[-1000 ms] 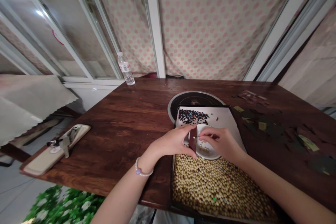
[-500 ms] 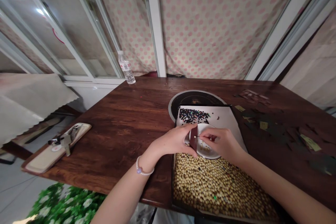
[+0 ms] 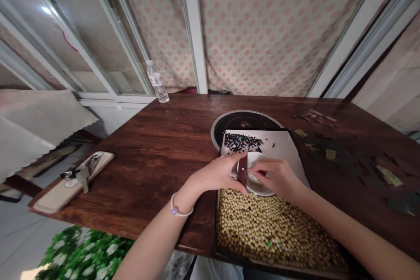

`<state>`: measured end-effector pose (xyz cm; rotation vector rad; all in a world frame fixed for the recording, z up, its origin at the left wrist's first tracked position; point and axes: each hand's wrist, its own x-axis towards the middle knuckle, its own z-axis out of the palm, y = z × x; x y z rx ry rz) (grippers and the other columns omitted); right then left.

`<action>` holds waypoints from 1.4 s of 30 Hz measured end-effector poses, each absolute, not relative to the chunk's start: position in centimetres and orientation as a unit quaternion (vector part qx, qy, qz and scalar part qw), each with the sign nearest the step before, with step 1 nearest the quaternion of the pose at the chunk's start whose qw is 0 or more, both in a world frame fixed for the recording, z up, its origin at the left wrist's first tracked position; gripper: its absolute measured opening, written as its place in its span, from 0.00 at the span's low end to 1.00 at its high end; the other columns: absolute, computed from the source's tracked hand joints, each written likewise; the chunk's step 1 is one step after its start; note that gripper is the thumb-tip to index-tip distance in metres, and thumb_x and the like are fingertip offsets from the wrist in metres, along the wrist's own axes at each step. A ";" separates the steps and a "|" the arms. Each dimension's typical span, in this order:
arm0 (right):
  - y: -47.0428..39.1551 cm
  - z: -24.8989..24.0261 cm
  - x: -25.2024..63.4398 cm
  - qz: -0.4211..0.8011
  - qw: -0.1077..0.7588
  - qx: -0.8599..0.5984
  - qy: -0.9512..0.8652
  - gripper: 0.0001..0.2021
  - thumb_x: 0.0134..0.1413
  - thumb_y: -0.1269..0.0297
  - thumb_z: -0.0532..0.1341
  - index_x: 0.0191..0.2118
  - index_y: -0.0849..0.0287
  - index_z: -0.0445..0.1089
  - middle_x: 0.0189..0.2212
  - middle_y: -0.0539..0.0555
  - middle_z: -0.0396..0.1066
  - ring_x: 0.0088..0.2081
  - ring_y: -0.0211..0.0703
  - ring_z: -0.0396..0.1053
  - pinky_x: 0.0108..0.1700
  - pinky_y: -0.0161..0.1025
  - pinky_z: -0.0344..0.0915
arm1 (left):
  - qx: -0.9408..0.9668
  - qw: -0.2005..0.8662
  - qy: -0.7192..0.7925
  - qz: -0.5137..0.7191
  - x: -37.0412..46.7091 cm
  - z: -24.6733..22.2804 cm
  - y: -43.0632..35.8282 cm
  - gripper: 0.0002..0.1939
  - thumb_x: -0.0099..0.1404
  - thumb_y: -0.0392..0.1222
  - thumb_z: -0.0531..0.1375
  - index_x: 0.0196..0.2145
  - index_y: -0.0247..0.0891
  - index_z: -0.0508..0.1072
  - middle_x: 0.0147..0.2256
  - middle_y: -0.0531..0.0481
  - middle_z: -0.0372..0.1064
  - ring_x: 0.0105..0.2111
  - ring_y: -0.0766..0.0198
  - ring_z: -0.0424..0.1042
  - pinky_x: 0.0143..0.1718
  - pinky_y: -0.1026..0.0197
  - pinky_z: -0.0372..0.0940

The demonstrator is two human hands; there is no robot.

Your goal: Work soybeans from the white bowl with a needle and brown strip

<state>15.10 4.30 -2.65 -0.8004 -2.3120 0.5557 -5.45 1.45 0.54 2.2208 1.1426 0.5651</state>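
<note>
My left hand grips a flat dark brown strip between thumb and fingers, holding it upright at the left side of a white bowl. One small pale bead shows on the strip's face. Over the bowl, my right hand is closed in a pinch, its fingertips right beside the strip. Whatever those fingertips hold is too small to make out. A few pale beads lie in the bowl. Below it, tan beads fill the near part of a black-edged tray.
Dark beads lie at the tray's far left. Behind stands a round black plate. Brown and green pieces are scattered to the right. A bottle and a pale board with a metal tool are leftward.
Both hands stay nearly in place, the left still gripping the brown strip. My right fingertips have shifted very slightly by the strip, and the whole view has moved a little.
</note>
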 end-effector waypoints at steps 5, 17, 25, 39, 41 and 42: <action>4.4 -2.5 14.9 0.238 0.302 -0.309 -0.870 0.08 0.52 0.75 0.60 0.27 0.59 0.74 0.26 0.50 0.74 0.28 0.39 0.70 0.32 0.34 0.62 | 0.835 0.285 0.417 0.218 -5.4 0.6 1.5 0.42 0.48 0.46 0.69 0.58 0.34 0.60 0.57 0.36 0.62 0.54 0.45 0.64 0.52 0.48 0.60; 4.6 -2.3 15.4 0.255 0.349 -0.270 -0.861 0.09 0.54 0.74 0.56 0.33 0.60 0.74 0.30 0.54 0.73 0.33 0.40 0.70 0.35 0.37 0.65 | 0.821 0.311 0.429 0.213 -5.5 0.6 1.6 0.45 0.48 0.50 0.68 0.60 0.34 0.58 0.59 0.35 0.58 0.57 0.44 0.61 0.55 0.45 0.59; 4.7 -2.6 15.2 0.297 0.366 -0.365 -0.803 0.05 0.50 0.70 0.59 0.31 0.59 0.73 0.26 0.52 0.73 0.27 0.39 0.70 0.27 0.34 0.66 | 0.818 0.307 0.434 0.219 -5.5 0.3 1.7 0.45 0.48 0.51 0.69 0.60 0.34 0.58 0.58 0.36 0.60 0.57 0.44 0.61 0.55 0.45 0.58; 4.8 -1.8 14.7 0.318 0.280 -0.319 -0.848 0.04 0.45 0.72 0.60 0.27 0.58 0.73 0.22 0.48 0.70 0.21 0.33 0.62 0.23 0.30 0.58 | 0.819 0.302 0.439 0.212 -5.4 0.5 1.7 0.43 0.48 0.50 0.69 0.58 0.32 0.61 0.53 0.35 0.67 0.50 0.44 0.68 0.49 0.47 0.63; 4.9 -1.8 14.7 0.294 0.303 -0.347 -0.838 0.05 0.46 0.72 0.59 0.28 0.58 0.72 0.22 0.48 0.70 0.22 0.33 0.62 0.24 0.31 0.58 | 0.819 0.300 0.441 0.212 -5.4 0.5 1.7 0.43 0.47 0.49 0.69 0.58 0.33 0.61 0.54 0.36 0.66 0.52 0.43 0.67 0.50 0.47 0.63; 4.9 -1.7 14.7 0.283 0.313 -0.359 -0.832 0.05 0.46 0.72 0.58 0.27 0.58 0.72 0.22 0.48 0.70 0.22 0.33 0.61 0.24 0.31 0.58 | 0.818 0.300 0.441 0.213 -5.4 0.5 1.7 0.44 0.47 0.49 0.69 0.59 0.34 0.60 0.55 0.36 0.65 0.53 0.43 0.66 0.50 0.47 0.62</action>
